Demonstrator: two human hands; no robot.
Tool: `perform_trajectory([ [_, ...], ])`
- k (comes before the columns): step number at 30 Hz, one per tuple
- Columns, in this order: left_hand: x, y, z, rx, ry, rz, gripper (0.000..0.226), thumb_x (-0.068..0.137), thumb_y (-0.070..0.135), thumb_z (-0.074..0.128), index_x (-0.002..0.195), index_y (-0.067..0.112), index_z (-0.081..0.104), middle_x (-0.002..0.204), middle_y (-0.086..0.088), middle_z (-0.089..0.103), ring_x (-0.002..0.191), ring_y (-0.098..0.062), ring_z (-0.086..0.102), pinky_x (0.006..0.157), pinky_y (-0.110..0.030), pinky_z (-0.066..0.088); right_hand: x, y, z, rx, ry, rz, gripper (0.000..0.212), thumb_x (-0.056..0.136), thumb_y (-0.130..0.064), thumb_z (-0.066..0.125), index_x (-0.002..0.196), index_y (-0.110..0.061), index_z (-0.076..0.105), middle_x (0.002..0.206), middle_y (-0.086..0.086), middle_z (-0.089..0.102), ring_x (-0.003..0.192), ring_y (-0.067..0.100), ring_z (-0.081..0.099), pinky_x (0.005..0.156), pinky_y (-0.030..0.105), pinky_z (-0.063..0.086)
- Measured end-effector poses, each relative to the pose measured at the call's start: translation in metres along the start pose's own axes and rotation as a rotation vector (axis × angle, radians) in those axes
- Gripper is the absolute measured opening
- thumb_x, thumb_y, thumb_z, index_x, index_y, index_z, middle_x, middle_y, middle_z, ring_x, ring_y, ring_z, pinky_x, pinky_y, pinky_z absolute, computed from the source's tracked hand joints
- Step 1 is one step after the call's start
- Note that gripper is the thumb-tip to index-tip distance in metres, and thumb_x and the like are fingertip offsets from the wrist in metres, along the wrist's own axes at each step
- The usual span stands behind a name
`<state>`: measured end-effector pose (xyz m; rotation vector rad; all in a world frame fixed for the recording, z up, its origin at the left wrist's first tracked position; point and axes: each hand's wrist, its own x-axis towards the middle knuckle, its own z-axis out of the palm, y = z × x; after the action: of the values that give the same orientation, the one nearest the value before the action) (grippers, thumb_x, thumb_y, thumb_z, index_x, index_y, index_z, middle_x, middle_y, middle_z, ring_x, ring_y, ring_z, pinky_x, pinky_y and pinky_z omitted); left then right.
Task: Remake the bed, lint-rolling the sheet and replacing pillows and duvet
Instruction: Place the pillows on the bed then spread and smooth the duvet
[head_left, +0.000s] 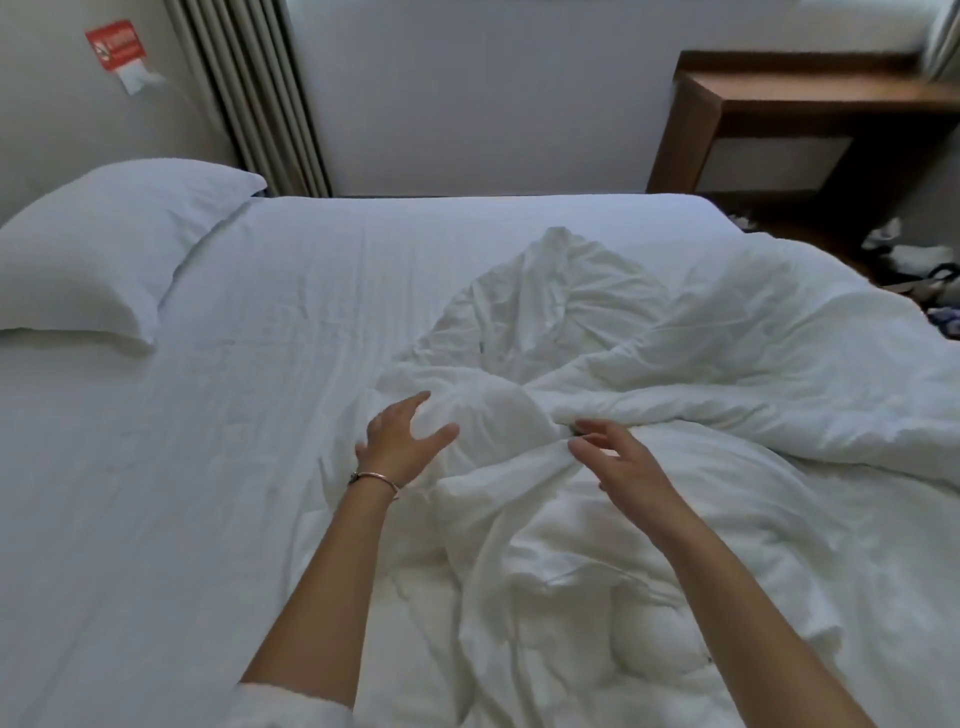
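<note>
The duvet lies crumpled in a heap on the right half of the bed, and the sheet on the left half lies flat and uncovered; I judge that the duvet is bunched there so that the sheet could be cleaned, and that now it must be spread again. One pillow already rests at the head of the bed, at the far left, on the sheet. Both arms reach forward over the near edge of the heap. The left hand hovers at the left border of the duvet with its fingers spread wide and slightly bent, and it holds nothing. The right hand is turned with the palm to the left, the fingers are relaxed and apart, and the fingertips are just beside a deep fold of the duvet. Whether they touch the cloth I cannot tell. It seems both hands search for an edge to take.
</note>
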<state>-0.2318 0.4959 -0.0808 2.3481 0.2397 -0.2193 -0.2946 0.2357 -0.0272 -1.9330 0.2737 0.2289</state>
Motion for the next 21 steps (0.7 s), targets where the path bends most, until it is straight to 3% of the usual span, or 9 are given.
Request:
perform_trajectory([
  [2, 0.036, -0.042, 0.017, 0.192, -0.048, -0.146, 0.105, 0.058, 0.091, 0.050, 0.147, 0.049, 0.015, 0.159, 0.007, 0.014, 0.146, -0.028, 0.009, 0.113, -0.061, 0.012, 0.022, 0.009, 0.029, -0.047, -0.065, 0.020, 0.041, 0.092, -0.036, 0.063, 0.131, -0.027, 0.054, 0.126, -0.003, 0.056, 0.108, 0.013, 0.056, 0.087, 0.029, 0.046],
  [3, 0.050, -0.059, 0.028, 0.212, -0.057, -0.185, 0.106, 0.056, 0.093, 0.049, 0.147, 0.051, 0.015, 0.158, 0.005, 0.016, 0.145, -0.030, 0.012, 0.111, -0.062, 0.012, 0.029, 0.015, 0.041, -0.065, -0.075, 0.030, 0.044, 0.091, -0.038, 0.064, 0.132, -0.027, 0.053, 0.128, -0.002, 0.055, 0.109, 0.013, 0.056, 0.091, 0.030, 0.046],
  [5, 0.065, -0.076, 0.049, 0.180, -0.056, -0.176, 0.092, 0.055, 0.097, 0.041, 0.134, 0.049, 0.041, 0.144, 0.003, 0.044, 0.135, -0.033, 0.035, 0.109, -0.056, 0.026, 0.039, 0.024, 0.057, -0.139, -0.073, 0.040, 0.052, 0.089, -0.040, 0.066, 0.137, -0.028, 0.049, 0.135, 0.000, 0.049, 0.116, 0.015, 0.053, 0.099, 0.032, 0.045],
  [7, 0.063, -0.069, 0.065, 0.057, -0.041, -0.102, 0.062, 0.075, 0.078, 0.046, 0.117, 0.036, 0.062, 0.124, -0.001, 0.063, 0.119, -0.034, 0.051, 0.099, -0.041, 0.039, 0.041, 0.031, 0.064, -0.216, -0.076, 0.054, 0.064, 0.086, -0.043, 0.068, 0.143, -0.031, 0.041, 0.144, 0.003, 0.040, 0.126, 0.017, 0.046, 0.106, 0.033, 0.041],
  [10, 0.026, -0.044, 0.073, -0.261, -0.055, 0.049, 0.020, 0.095, 0.033, 0.055, 0.094, 0.017, 0.068, 0.091, 0.000, 0.069, 0.093, -0.023, 0.062, 0.071, -0.022, 0.041, 0.023, 0.031, 0.062, -0.212, -0.035, 0.064, 0.083, 0.079, -0.055, 0.072, 0.148, -0.043, 0.028, 0.152, -0.001, 0.019, 0.134, 0.017, 0.036, 0.107, 0.028, 0.035],
  [12, -0.011, -0.026, 0.074, -0.412, -0.148, 0.136, 0.022, 0.095, 0.026, 0.057, 0.074, 0.022, 0.060, 0.071, 0.012, 0.060, 0.071, -0.010, 0.057, 0.060, -0.016, 0.038, 0.007, 0.022, 0.053, -0.221, 0.075, 0.059, 0.089, 0.073, -0.067, 0.069, 0.147, -0.051, 0.023, 0.154, -0.007, 0.008, 0.140, 0.025, 0.028, 0.110, 0.036, 0.032],
  [14, -0.045, -0.015, 0.080, -0.460, -0.271, 0.219, 0.034, 0.089, 0.039, 0.057, 0.062, 0.021, 0.047, 0.058, 0.014, 0.045, 0.058, -0.006, 0.042, 0.056, -0.024, 0.033, -0.005, 0.007, 0.041, -0.281, 0.147, 0.094, 0.089, 0.070, -0.071, 0.068, 0.145, -0.057, 0.022, 0.156, -0.008, 0.001, 0.142, 0.035, 0.018, 0.112, 0.047, 0.030],
  [16, -0.072, -0.005, 0.089, -0.481, -0.377, 0.262, 0.035, 0.082, 0.046, 0.054, 0.059, 0.022, 0.042, 0.057, 0.013, 0.036, 0.056, -0.006, 0.034, 0.056, -0.026, 0.028, -0.012, -0.003, 0.033, -0.368, 0.134, 0.150, 0.090, 0.069, -0.072, 0.068, 0.144, -0.059, 0.022, 0.158, -0.005, -0.004, 0.142, 0.039, 0.011, 0.113, 0.049, 0.026],
  [21, -0.125, 0.028, 0.099, -0.489, -0.640, 0.341, 0.033, 0.092, 0.023, 0.057, 0.063, 0.017, 0.043, 0.053, 0.015, 0.035, 0.052, 0.000, 0.034, 0.054, -0.017, 0.028, -0.024, -0.004, 0.031, -0.550, 0.104, 0.220, 0.105, 0.059, -0.084, 0.064, 0.146, -0.061, 0.008, 0.157, 0.002, -0.015, 0.140, 0.044, 0.006, 0.114, 0.052, 0.021],
])
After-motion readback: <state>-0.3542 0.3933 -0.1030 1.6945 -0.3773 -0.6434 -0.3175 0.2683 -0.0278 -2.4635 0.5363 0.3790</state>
